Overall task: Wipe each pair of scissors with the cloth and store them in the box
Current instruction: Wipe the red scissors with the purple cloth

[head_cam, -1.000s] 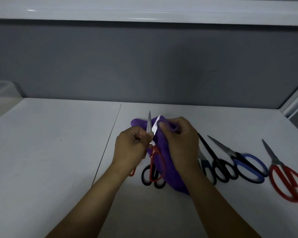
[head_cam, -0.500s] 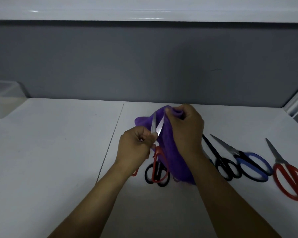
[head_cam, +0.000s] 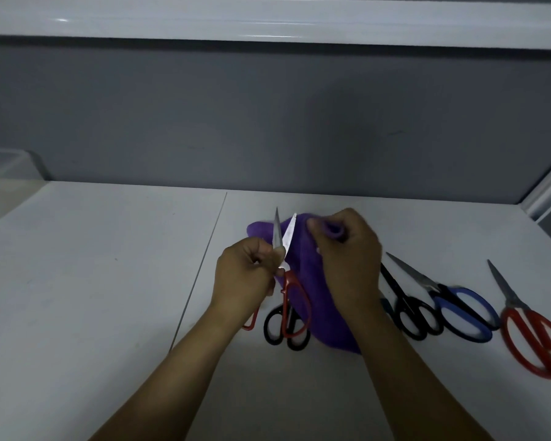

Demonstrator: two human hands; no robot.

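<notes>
Head view: the left hand (head_cam: 244, 278) has its grip clamped on the red-handled scissors (head_cam: 287, 281) at the pivot, blades parted and pointing up. The right hand (head_cam: 347, 259) pinches the purple cloth (head_cam: 303, 265) just beside the blades. Both are near the desk (head_cam: 93, 281) middle. The box (head_cam: 4, 183) sits at the far-left corner, with open desk between.

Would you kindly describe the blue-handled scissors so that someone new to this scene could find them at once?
Start at the white table and look right of the person's right hand, where several scissors lie in a row. The blue-handled scissors lie flat between the black-handled scissors and the red-handled scissors nearest the right edge. They alone have large blue loops.
</notes>
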